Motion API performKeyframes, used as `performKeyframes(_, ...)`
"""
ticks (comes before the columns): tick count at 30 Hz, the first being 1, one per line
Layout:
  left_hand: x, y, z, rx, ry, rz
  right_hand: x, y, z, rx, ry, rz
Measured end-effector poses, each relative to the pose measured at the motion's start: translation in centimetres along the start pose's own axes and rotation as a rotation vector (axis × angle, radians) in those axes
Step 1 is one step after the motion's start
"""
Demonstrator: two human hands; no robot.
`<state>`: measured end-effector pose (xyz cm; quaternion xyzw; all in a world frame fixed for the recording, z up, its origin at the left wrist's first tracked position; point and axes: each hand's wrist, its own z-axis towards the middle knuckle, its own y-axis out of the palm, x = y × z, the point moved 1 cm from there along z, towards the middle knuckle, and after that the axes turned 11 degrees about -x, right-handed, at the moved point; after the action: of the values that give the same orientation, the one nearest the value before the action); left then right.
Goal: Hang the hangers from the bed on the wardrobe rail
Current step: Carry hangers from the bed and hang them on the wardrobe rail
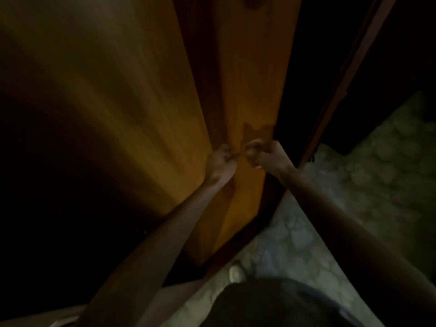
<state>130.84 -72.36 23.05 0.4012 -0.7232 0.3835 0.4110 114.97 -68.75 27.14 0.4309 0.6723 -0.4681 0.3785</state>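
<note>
Nearest is one pale, mottled floor (295, 232), stony-looking, with a single light shoe toe (236, 274) on it. Two bare forearms reach up to two wooden wardrobe doors (247, 90), smooth, orange-brown, long flat panels. The left hand (221, 159) and right hand (264, 153) are both curled tight at the doors' meeting edge; what they grip is blurred. No hangers visible; beyond is darkness.

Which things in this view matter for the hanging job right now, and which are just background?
Part of the job:
- left hand, closed at the wardrobe door
- right hand, closed beside it on the same door
- No hangers or rail visible; too dark and blurred

Just lying about:
- patterned floor
- pale foot or shoe
</note>
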Motion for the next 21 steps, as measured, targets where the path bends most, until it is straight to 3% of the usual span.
performKeyframes(5, -10.1, 7.5, -1.5, -0.186, -0.296, 0.253, 12.9, 1.2, -3.8, -0.174, 0.284, -0.160)
performKeyframes(12, -20.3, 15.3, -4.0, -0.451, -0.539, 0.571, 27.5, 1.5, -13.3, -0.159, 0.624, -0.052)
performKeyframes(21, -23.6, 25.2, -6.3, -0.944, -0.417, 1.124, 37.5, 3.8, -29.0, 0.036, 0.903, 0.239)
